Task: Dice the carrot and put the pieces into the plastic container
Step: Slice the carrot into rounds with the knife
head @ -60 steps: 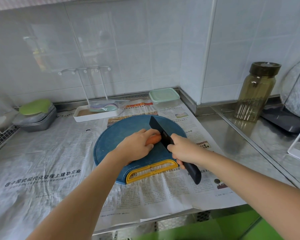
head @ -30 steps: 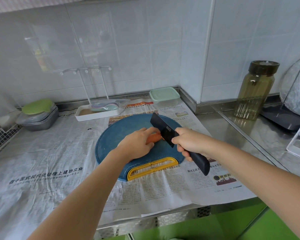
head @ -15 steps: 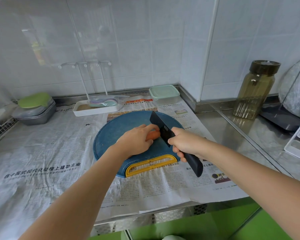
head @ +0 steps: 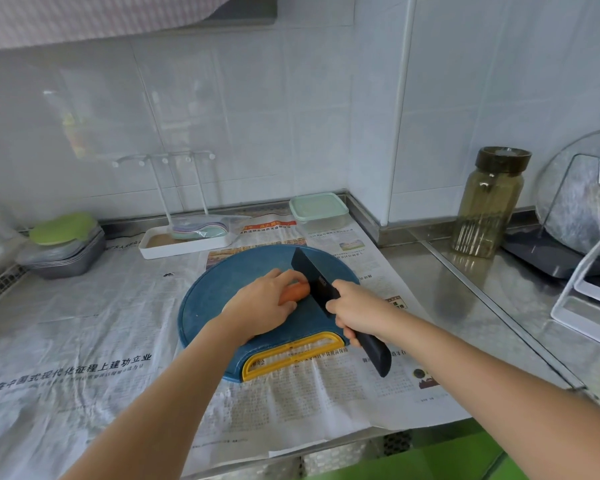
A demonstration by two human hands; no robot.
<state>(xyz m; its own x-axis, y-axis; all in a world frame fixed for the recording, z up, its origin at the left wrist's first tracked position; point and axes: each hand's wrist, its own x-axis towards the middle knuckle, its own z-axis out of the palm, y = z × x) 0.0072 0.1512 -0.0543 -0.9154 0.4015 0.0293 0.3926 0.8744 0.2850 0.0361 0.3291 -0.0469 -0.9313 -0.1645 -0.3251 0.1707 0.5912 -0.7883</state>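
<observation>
Left hand (head: 260,306) is curling over the carrot (head: 295,292) and pinning it on the blue round cutting board (head: 215,296), a bit past board centre toward 12 o'clock. Only the carrot's right end is showing.

Right hand (head: 357,313) is gripping the black knife (head: 317,280) by the handle. The handle is pointing to 5 o'clock and the blade tip to 11. The blade is standing against the carrot's exposed end; I can't tell how deep it is sitting.

Plastic container (head: 318,211), with its mint lid on, is sitting at 1 o'clock from the board, in the back wall corner and well apart from the carrot.

Edges and room:
- The board's yellow grip (head: 291,355) is facing 6 o'clock.
- The newspaper (head: 84,341) is lying under the board and overhanging the desk (head: 465,296) front edge at 6 o'clock.
- Open newspaper is stretching out at 8 to 9 o'clock, and bare steel at 3 o'clock.
- White tray (head: 184,245) is sitting at 11 o'clock, just beside the board rim.
- Grey tray stack (head: 63,244) is sitting at 10 o'clock, well apart.
- Amber jar (head: 489,206) is standing at 2 o'clock, against the wall.

Writing:
- The newspaper headline at 8 o'clock is reading 在中国式现代化征程上建功立业.
- The white mark on the blade is too small to read.
</observation>
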